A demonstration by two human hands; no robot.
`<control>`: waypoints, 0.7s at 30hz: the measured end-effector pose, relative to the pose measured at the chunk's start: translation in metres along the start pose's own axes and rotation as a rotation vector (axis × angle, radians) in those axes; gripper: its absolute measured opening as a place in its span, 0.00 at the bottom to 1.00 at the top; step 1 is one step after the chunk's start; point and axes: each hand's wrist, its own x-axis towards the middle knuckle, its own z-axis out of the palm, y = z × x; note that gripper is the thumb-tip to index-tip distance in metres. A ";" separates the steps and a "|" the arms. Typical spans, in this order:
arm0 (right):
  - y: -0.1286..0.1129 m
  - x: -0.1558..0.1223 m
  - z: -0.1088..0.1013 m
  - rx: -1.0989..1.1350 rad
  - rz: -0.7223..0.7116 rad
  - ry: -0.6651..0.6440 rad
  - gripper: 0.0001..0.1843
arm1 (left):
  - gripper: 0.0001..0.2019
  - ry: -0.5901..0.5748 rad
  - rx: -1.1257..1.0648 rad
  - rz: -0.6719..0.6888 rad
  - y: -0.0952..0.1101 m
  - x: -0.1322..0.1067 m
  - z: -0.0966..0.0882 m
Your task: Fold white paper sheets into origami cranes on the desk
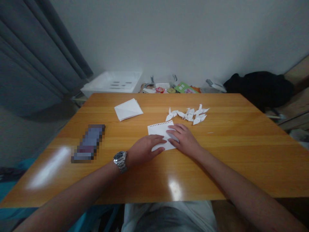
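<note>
A small white sheet of paper (158,130), with a row of punched holes along its far edge, lies at the middle of the wooden table. My left hand (147,147) rests over its near left part, thumb and fingers apart and stretched out; a metal watch (120,160) is on that wrist. Across the sheet's right side, my right hand (184,138) has its fingers on top and its thumb nearer me. The paper between them looks slightly raised. Just beyond the hands lie several folded white paper figures (189,114) with pointed tips, bunched together.
A stack of white paper (128,110) sits at the back left of the table (231,167). Left of my hands is a blurred-out phone (88,143). Behind the far edge stand a white plastic tray (116,80) and a green booklet (185,88). A thin white strip (210,132) lies to the right.
</note>
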 end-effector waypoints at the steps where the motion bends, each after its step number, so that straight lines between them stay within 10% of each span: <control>1: 0.001 -0.001 0.001 -0.007 0.008 -0.013 0.17 | 0.18 0.022 -0.006 -0.019 -0.001 0.002 -0.001; 9: 0.001 -0.003 0.003 -0.019 0.073 -0.086 0.19 | 0.28 0.091 0.258 -0.231 -0.006 0.019 0.009; 21: -0.014 0.003 0.005 -0.021 0.085 -0.113 0.34 | 0.27 0.129 0.358 -0.191 -0.003 0.024 0.037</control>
